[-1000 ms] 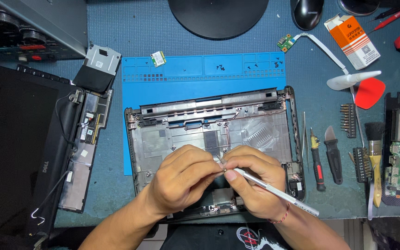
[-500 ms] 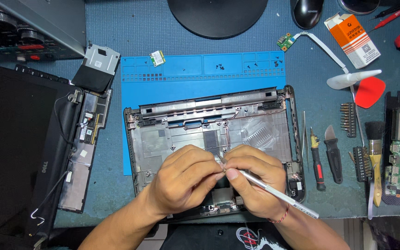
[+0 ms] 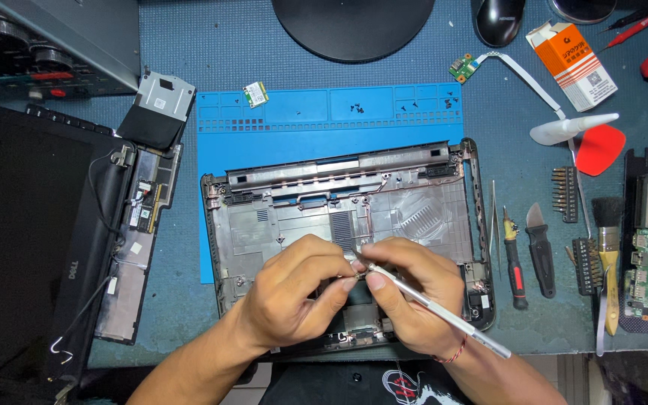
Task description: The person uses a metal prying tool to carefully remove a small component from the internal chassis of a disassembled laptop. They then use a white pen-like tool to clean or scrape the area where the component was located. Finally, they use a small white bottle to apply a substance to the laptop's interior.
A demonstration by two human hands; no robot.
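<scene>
With the right hand (image 3: 414, 300) clamped on a slim silver pen-shaped tool (image 3: 444, 311) and the left hand (image 3: 294, 296) pinching its tip, the person seems mid-way through fine work over the stripped grey plastic laptop base shell (image 3: 279, 225), so steady, small movements seem called for next.

Blue mat (image 3: 324, 142) – grey laptop shell (image 3: 294, 217) – silver tool (image 3: 444, 311).

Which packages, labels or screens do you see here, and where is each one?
Small box: top right, tilted, orange and white carton.
Laptop screen panel: far left, black, dark.
Label: white sticker on the grey metal plate, upper left.
Wireless card: small, white-labelled, on the blue mat's top edge.
</scene>
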